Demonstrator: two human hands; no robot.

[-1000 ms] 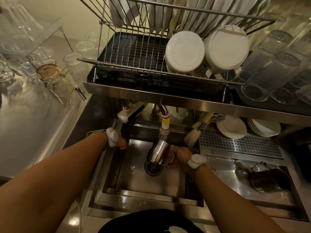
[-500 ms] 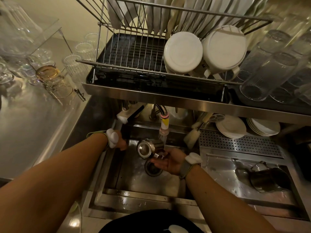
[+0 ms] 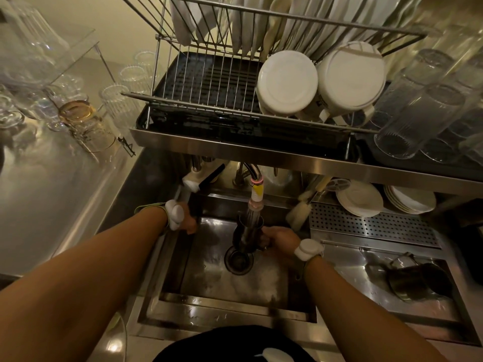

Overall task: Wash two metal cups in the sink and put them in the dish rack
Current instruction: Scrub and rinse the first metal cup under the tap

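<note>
Early, it seems: right hand (image 3: pixel 279 239) grip wraps one metal cup (image 3: pixel 247 236) under the faucet (image 3: pixel 256 194), the second metal cup (image 3: pixel 413 282) lies on the drainboard, neither is in the dish rack (image 3: pixel 209 107), and the left hand (image 3: pixel 187 224) grip cannot be told.

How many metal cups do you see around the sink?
2. One metal cup is held by the right hand under the faucet, over the drain. The second cup lies on its side on the drainboard right of the sink. Others may be hidden.
</note>
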